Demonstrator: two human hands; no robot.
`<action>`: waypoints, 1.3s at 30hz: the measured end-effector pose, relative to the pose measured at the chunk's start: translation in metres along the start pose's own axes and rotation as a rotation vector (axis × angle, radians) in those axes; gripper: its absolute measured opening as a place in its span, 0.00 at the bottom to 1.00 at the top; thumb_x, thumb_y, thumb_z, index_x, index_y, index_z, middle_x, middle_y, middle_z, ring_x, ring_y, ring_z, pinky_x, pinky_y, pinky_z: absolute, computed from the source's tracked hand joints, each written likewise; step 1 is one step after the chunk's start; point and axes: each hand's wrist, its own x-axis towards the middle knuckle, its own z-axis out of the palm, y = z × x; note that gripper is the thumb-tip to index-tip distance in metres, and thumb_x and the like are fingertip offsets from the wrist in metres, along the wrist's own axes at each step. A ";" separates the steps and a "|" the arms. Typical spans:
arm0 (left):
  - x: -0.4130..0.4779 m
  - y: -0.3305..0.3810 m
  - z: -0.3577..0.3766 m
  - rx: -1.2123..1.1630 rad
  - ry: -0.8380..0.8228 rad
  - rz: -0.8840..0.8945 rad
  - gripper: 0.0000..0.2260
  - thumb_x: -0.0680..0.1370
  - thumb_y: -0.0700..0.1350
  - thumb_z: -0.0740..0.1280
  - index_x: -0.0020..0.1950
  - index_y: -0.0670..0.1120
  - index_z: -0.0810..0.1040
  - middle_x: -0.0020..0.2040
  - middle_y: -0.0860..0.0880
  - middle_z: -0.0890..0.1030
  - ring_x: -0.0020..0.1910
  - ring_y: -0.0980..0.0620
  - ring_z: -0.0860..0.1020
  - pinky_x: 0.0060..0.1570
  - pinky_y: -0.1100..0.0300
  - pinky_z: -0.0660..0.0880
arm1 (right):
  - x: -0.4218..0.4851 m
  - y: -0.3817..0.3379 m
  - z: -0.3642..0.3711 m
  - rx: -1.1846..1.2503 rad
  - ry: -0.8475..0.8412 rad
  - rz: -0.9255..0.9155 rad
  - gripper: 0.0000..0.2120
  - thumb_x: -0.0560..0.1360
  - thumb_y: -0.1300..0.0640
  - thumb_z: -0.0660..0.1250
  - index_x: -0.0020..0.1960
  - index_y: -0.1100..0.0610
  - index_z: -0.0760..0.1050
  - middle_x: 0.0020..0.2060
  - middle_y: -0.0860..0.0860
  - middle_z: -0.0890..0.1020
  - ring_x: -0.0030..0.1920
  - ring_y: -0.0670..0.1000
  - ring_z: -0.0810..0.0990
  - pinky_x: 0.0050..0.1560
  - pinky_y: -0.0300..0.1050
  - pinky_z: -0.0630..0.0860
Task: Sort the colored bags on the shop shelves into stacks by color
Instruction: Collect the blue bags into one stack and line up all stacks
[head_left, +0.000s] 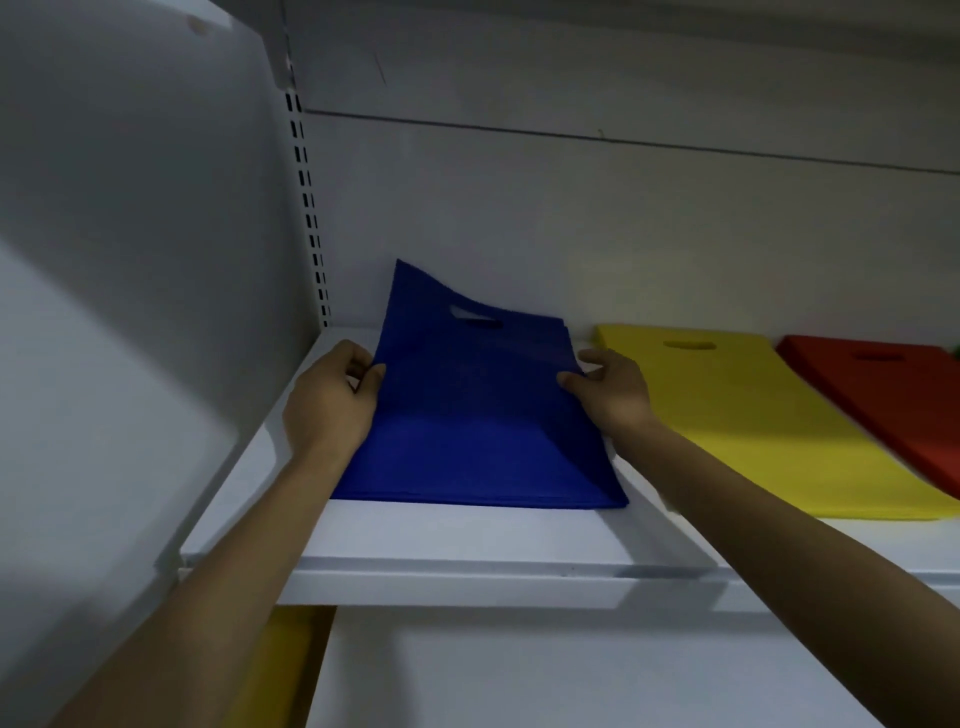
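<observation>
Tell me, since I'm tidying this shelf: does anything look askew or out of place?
The top blue bag is not flat: its handle end lifts off the blue stack, pinched at both edges by the left hand and right hand. The yellow stack and red stack lie flat.

blue bags (467, 426) stacked, yellow (769, 415), red (893, 395) alongside

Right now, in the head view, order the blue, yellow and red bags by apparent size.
1. blue bags and yellow bags: about alike, so unranked.
2. red bags: smallest, but cut off at the frame edge.
</observation>
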 end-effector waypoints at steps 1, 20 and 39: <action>-0.001 0.002 -0.001 -0.018 0.023 0.021 0.04 0.78 0.47 0.65 0.44 0.50 0.74 0.42 0.54 0.77 0.35 0.55 0.72 0.31 0.64 0.66 | -0.001 -0.005 -0.002 0.162 0.003 0.101 0.25 0.74 0.58 0.71 0.69 0.61 0.69 0.62 0.59 0.76 0.54 0.56 0.78 0.49 0.44 0.75; -0.007 0.182 0.045 -0.445 0.032 0.132 0.07 0.80 0.48 0.63 0.46 0.47 0.75 0.39 0.61 0.75 0.38 0.64 0.73 0.37 0.74 0.67 | -0.024 -0.005 -0.186 -0.075 0.503 -0.258 0.11 0.80 0.49 0.61 0.47 0.52 0.78 0.39 0.51 0.82 0.41 0.57 0.80 0.42 0.55 0.78; -0.281 0.502 0.279 -0.711 -0.428 0.346 0.05 0.78 0.48 0.65 0.44 0.47 0.75 0.39 0.55 0.78 0.41 0.52 0.78 0.40 0.56 0.75 | -0.213 0.186 -0.595 -0.348 1.030 0.052 0.12 0.79 0.47 0.61 0.50 0.52 0.79 0.42 0.44 0.79 0.45 0.48 0.77 0.41 0.45 0.71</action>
